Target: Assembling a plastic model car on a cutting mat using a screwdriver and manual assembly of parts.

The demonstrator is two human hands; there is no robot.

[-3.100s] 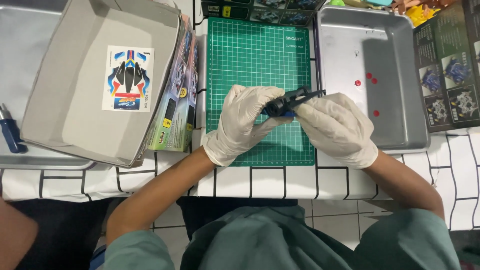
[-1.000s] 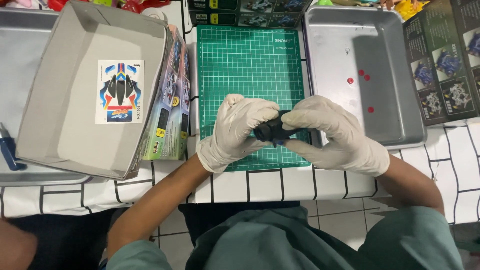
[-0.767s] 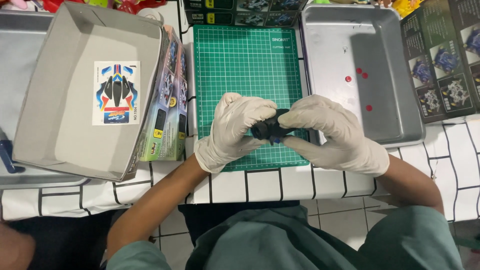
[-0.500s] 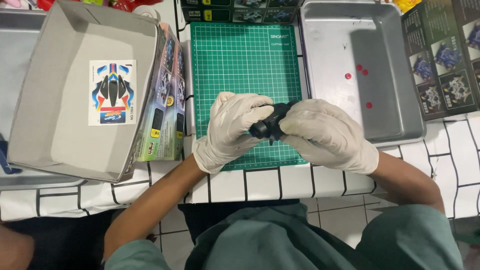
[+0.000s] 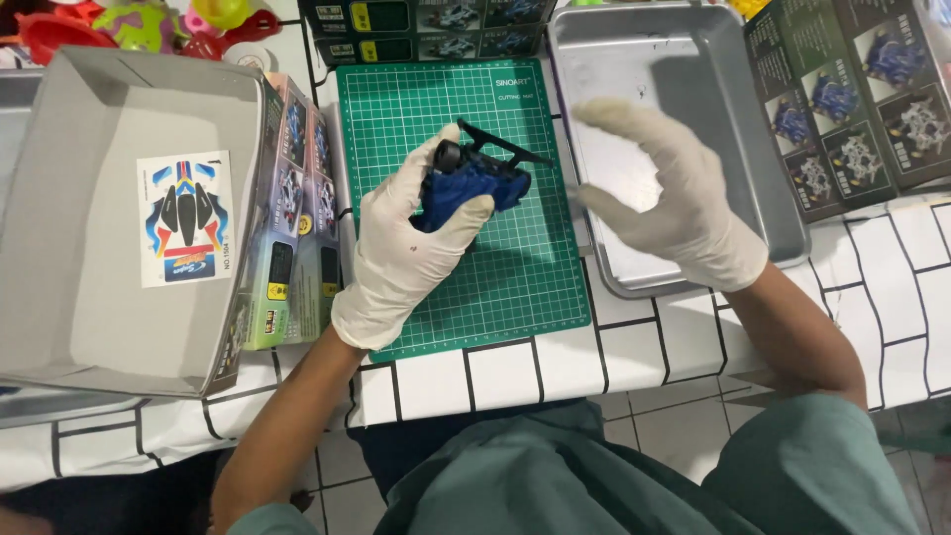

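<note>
Over the green cutting mat [image 5: 495,267], the left hand [image 5: 411,248] grips the blue toy-car chassis [image 5: 474,183]; the right hand [image 5: 664,193], at three o'clock, spreads empty; best support it underneath

bare green cutting mat [image 5: 515,267] below hands, metal tray [image 5: 684,59] right, cardboard box [image 5: 119,327] left

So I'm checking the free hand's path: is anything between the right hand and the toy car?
Nothing visible. The left hand holds the blue toy car over the green mat; the open right hand hovers beside it, with only bare mat between.
</note>
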